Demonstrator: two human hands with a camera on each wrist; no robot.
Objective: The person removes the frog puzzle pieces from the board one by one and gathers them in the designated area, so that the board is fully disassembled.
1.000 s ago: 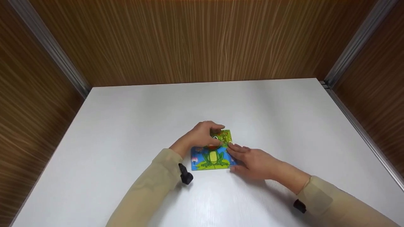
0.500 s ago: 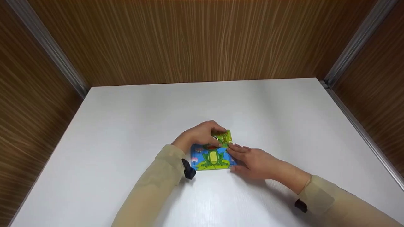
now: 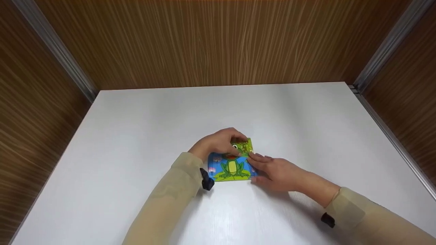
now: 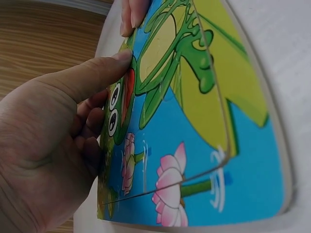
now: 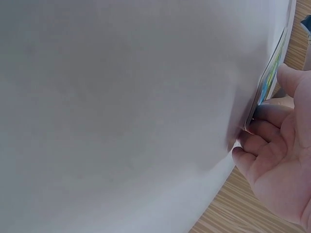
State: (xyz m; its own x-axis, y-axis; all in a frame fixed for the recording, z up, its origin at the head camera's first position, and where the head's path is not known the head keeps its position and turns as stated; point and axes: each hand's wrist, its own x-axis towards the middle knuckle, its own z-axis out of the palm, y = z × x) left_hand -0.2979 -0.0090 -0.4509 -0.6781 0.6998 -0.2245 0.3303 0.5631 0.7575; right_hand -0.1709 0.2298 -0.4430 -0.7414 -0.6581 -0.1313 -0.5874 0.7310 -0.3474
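A flat frog picture puzzle [image 3: 232, 169] with a blue and green board lies on the white table. Bent over its far left part is the left hand [image 3: 220, 141], thumb at the frog's mouth and fingers curled toward the far edge. The left wrist view shows that thumb and hand [image 4: 43, 141] gripping the part with the frog's head [image 4: 114, 109]. The right hand [image 3: 278, 174] rests its extended fingers on the board's right side, thumb by the near right corner. In the right wrist view, this hand [image 5: 282, 150] touches the puzzle's edge [image 5: 268, 85].
The white table [image 3: 153, 115] extends around the puzzle on all sides. Wood-patterned panels [image 3: 218, 44] stand behind it and at both sides, with metal strips at the corners. A black piece [image 3: 207, 180] hangs at the left sleeve, another [image 3: 328, 220] at the right.
The left hand has shifted slightly right along the upper part of the puzzle, its forearm following. The right hand keeps its place against the puzzle. The head view has shifted a little.
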